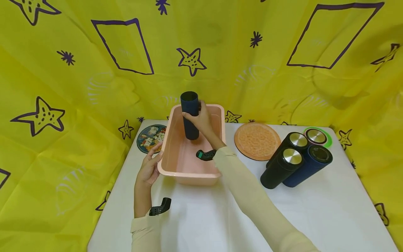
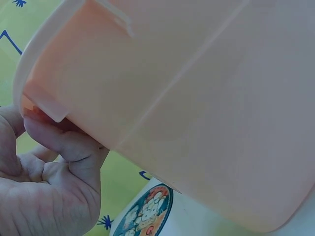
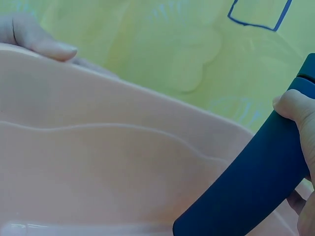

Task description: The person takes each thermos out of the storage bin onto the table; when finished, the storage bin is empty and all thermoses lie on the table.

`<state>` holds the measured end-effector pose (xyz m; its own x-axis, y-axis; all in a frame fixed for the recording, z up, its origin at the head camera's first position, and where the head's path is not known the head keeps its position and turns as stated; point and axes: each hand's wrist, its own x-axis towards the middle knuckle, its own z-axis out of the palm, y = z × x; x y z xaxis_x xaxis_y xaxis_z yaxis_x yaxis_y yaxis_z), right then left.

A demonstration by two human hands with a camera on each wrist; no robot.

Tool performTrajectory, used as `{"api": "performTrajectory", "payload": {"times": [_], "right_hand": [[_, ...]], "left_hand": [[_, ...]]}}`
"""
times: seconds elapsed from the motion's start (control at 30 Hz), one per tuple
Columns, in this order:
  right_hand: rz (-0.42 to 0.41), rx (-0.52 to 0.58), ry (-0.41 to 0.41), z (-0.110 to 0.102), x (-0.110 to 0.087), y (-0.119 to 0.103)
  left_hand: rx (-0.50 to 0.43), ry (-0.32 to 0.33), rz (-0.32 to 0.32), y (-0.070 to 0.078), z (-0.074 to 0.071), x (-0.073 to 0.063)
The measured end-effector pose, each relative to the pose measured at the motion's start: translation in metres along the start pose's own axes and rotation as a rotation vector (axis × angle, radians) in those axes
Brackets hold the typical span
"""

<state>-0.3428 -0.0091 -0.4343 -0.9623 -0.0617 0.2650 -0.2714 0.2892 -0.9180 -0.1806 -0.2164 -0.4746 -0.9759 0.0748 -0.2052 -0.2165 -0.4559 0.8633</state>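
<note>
A dark blue insulated bottle (image 1: 190, 117) stands nearly upright inside a pink plastic basin (image 1: 189, 174), toward its far end. My right hand (image 1: 203, 117) grips the bottle around its middle, thumb across the front. In the right wrist view, the bottle (image 3: 246, 172) slants down into the basin, and a seam shows near its top. My left hand (image 1: 150, 166) pinches the basin's left rim, thumb on top and fingers outside. From the left wrist view, the basin's outer wall (image 2: 197, 108) fills most of the picture, with the left hand (image 2: 59, 172) under its rim.
Several bottles cluster on the right, among them a black one (image 1: 277, 171) and a blue one (image 1: 305, 171). A green-edged disc (image 1: 328, 141) lies beneath one of them. An orange round mat (image 1: 256, 140) and a food-patterned round mat (image 1: 145, 140) flank the basin. Yellow patterned cloth (image 1: 220, 42) hangs behind.
</note>
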Motion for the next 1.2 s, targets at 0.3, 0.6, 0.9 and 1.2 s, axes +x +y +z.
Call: {"api": "performTrajectory", "payload": {"times": [0.3,0.6,0.9,1.2], "right_hand": [[-0.040,0.057,0.033,-0.011,0.003,-0.025],[-0.148,0.138,0.067,-0.039,0.000,-0.062],[-0.248,0.207,0.083,-0.076,-0.016,-0.099],[-0.282,0.245,0.074,-0.113,-0.045,-0.128]], "left_hand": [[-0.019,-0.008,-0.004,0.003,-0.001,-0.001],[-0.007,0.014,-0.004,0.003,0.001,-0.001],[-0.015,0.028,-0.011,0.002,0.002,-0.001],[-0.019,0.016,-0.023,0.005,0.002,-0.001]]}}
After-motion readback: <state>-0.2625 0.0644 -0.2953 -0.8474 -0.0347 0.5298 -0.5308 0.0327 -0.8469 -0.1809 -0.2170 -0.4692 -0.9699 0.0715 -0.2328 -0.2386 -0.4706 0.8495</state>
